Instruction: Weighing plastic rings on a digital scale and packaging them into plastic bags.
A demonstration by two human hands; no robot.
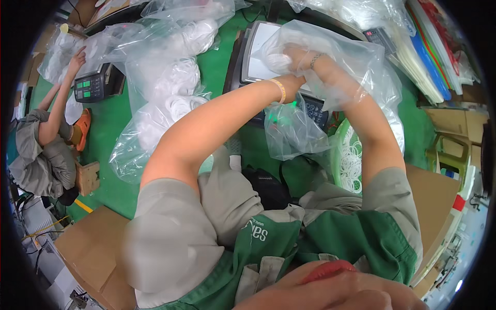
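Note:
My right hand reaches inside a large clear plastic bag, its fingers closed around a white bundle. Plastic blurs the bundle's details. The left hand is closed on the bag's gathered edge, just below the right wrist. Loose plastic hangs down from there. Both hands are over a weighing scale with a pale platform, and its lit display is partly hidden behind the plastic.
Left of the scale, clear bags hold several coils of white loops. A green basket of white loops stands by my right arm. A co-worker sits at far left near another scale. Cardboard lies at lower left.

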